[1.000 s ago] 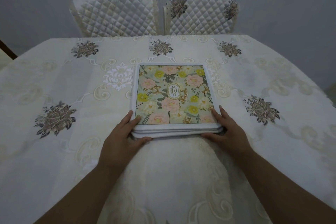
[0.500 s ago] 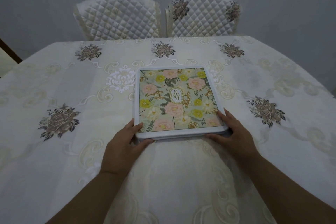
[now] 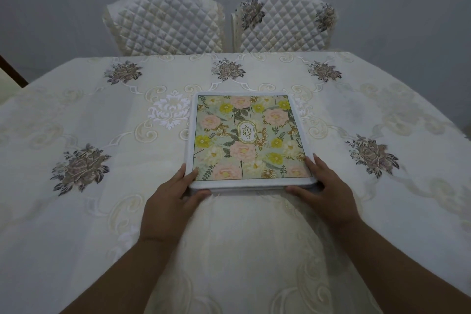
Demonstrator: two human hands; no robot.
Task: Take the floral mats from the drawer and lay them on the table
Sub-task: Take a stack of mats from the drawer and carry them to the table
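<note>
The left hand (image 3: 170, 201) and right hand (image 3: 325, 188) pinch the near corners of the floral mats (image 3: 248, 137) on the table (image 3: 76, 211). Two chairs (image 3: 168, 24) stand behind.

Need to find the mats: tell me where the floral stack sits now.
In the head view, the floral mats lie mid-table, near corners held by left hand and right hand.

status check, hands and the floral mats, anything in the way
Left hand and right hand both gripping near corners of the floral mats. Stack flat on the table, mid-cloth. Nothing else on the cloth; two chairs beyond far edge.
</note>
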